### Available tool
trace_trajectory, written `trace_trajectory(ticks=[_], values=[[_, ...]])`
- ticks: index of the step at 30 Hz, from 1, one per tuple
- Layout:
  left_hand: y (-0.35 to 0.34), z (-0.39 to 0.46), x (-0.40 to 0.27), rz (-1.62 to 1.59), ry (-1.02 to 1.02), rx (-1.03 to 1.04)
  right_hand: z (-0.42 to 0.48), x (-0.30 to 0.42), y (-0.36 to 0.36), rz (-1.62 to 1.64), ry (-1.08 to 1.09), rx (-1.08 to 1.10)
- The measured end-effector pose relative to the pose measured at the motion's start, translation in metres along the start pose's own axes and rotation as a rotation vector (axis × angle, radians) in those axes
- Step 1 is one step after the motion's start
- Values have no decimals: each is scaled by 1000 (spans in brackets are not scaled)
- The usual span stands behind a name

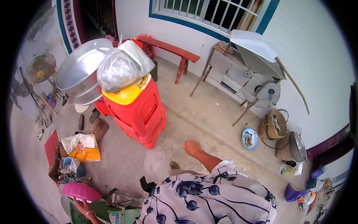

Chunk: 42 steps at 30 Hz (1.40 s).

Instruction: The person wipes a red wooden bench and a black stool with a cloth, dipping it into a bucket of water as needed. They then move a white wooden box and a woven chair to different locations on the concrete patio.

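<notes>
My left hand (pixel 82 207), with a bracelet at its wrist, is low at the left with fingers spread. Its fingertips overlap the pale rim of a pink plastic basin (pixel 80 191); whether they touch it I cannot tell. Under that hand is a green machine or cabinet (pixel 96 210), partly cut off by the picture's edge. My right hand (pixel 192 147) is in front of my body above the concrete floor, fingers curled, and nothing shows in it. Ahead stands a stack of red plastic stools (pixel 137 114) with a yellow top, bearing a filled clear plastic bag (pixel 123 65).
Large aluminium pans (pixel 84 67) lean beside the stools. A red wooden bench (pixel 170 47) and a hand-cranked winnowing machine (pixel 246 75) stand along the wall. Wicker baskets (pixel 272 126) and a blue-rimmed basin (pixel 249 139) are at right. A sack (pixel 82 148) lies left; a fan (pixel 41 68) stands farther back.
</notes>
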<state>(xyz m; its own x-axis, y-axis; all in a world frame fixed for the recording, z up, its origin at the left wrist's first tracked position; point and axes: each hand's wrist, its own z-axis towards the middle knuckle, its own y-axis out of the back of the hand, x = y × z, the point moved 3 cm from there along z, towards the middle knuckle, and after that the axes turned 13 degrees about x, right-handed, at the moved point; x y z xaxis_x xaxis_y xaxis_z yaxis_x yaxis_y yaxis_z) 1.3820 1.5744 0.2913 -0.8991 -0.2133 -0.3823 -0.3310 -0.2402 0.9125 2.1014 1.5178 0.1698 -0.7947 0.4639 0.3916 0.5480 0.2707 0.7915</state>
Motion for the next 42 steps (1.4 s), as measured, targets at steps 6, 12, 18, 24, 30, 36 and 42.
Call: trace_trajectory(ticks=[6, 12, 18, 24, 30, 36, 42], values=[[-107, 68, -240, -305, -424, 164, -4, -82, 45, 63, -83, 48], [-145, 142, -471, -349, -622, 165, -22, -221, 34, 259, -65, -212], [-140, 225, -617, -95, -490, -259, -66, -279, 11, 1053, -181, -395], [-151, 261, -688, -206, -139, 152, -42, -277, 22, 913, -285, -92], [-187, 324, -684, -487, -202, 335, 29, -277, 66, 833, -255, -40], [-192, 343, -727, -776, -406, 305, 86, -317, 124, 822, -219, -138], [-118, 353, -770, -1172, -537, 300, 111, -351, 254, 420, -230, -421]])
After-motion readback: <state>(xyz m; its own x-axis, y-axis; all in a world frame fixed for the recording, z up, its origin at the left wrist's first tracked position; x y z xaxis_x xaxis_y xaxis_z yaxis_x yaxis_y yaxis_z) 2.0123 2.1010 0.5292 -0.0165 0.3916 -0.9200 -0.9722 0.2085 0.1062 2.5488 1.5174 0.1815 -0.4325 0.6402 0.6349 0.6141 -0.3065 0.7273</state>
